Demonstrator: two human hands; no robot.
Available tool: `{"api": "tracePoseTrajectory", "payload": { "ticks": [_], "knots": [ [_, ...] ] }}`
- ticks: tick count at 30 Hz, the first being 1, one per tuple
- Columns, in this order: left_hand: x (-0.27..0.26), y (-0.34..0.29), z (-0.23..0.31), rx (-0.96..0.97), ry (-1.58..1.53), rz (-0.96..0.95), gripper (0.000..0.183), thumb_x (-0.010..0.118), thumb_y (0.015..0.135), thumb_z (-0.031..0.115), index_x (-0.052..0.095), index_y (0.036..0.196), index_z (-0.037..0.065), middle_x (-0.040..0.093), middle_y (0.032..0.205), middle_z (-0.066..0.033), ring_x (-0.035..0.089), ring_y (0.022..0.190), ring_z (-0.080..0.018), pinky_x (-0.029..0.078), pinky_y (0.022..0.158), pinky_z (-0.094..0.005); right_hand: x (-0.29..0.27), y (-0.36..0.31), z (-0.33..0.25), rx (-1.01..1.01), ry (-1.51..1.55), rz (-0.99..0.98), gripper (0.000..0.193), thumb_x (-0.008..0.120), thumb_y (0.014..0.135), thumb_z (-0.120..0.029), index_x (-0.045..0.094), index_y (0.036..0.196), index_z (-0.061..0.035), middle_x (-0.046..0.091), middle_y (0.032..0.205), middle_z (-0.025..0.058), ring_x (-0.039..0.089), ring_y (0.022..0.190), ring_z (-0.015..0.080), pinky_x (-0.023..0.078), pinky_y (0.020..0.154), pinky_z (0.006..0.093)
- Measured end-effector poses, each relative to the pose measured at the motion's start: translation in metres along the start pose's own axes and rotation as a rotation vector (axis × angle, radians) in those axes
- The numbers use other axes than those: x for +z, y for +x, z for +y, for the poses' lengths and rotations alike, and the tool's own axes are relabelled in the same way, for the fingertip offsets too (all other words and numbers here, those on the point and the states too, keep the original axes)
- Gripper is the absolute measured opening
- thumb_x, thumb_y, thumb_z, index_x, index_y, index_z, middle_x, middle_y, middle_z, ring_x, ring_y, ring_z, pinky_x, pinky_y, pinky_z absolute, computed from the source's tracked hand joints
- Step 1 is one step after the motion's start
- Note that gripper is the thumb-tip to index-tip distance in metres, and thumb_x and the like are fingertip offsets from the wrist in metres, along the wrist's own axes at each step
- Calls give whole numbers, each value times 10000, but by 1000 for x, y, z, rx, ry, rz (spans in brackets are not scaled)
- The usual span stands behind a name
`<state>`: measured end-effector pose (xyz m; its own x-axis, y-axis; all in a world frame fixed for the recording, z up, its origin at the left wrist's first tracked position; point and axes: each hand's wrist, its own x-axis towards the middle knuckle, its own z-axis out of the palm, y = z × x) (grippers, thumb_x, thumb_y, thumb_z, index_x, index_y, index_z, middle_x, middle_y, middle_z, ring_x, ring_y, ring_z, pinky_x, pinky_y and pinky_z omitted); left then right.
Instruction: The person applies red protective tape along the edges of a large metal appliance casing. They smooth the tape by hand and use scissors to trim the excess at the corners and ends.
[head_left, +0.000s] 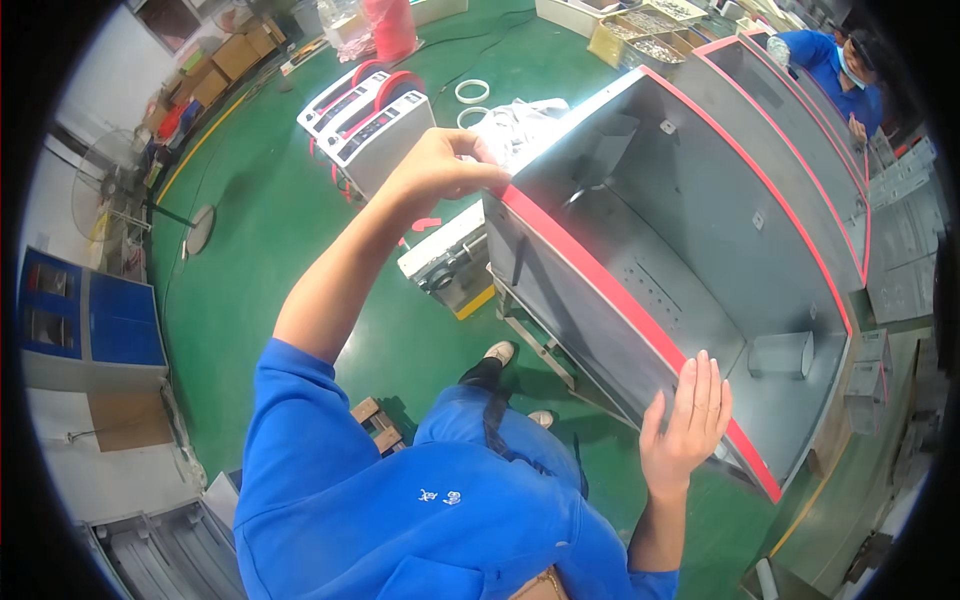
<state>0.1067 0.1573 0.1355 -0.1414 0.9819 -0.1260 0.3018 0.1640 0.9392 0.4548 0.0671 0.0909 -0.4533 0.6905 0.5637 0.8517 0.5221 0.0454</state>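
Metal box (690, 230): left grip (445, 168) pinches one red edge (602, 278); right grip (682, 432) lies flat against it, uncurled.

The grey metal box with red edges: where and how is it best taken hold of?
Probably by its near red rim, from the near side, left hand and right hand spread apart: the rim is long, and the box is open above, so a grip can wrap over.

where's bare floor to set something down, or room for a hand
Bare green floor lies between the fan base and the white machines. The open metal box seems to leave hand room between its long walls. Crowded: beyond it, among more red-edged boxes.
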Motion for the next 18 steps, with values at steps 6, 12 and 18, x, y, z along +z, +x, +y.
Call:
{"api": "tracePoseTrajectory", "payload": {
  "ticks": [6, 12, 18],
  "knots": [
    [2, -2, 2, -2, -35, -2, 165, 720, 629, 130, 583, 673, 49, 574, 603, 4, 426, 458, -15, 274, 405, -165, 1, 1, -1, -5, 7, 6, 389, 551, 783, -84, 507, 1154, 26, 539, 1165, 190, 523, 1070, 321, 366, 930, 451],
    [2, 0, -2, 25, -36, -9, 150, 711, 650, 107, 580, 683, 40, 582, 624, -3, 433, 469, -15, 281, 406, -165, 0, 1, -1, -11, 2, -1, 391, 548, 782, -78, 503, 1152, 40, 538, 1164, 198, 525, 1066, 330, 366, 926, 454],
    [1, 1, -3, 16, 15, 2, 147, 709, 658, 90, 578, 692, 32, 593, 662, -18, 508, 545, -32, 331, 443, -162, 0, 0, 0, -6, 27, -24, 400, 551, 781, -84, 500, 1157, 44, 527, 1174, 207, 509, 1086, 344, 350, 944, 464]
  ]
}}
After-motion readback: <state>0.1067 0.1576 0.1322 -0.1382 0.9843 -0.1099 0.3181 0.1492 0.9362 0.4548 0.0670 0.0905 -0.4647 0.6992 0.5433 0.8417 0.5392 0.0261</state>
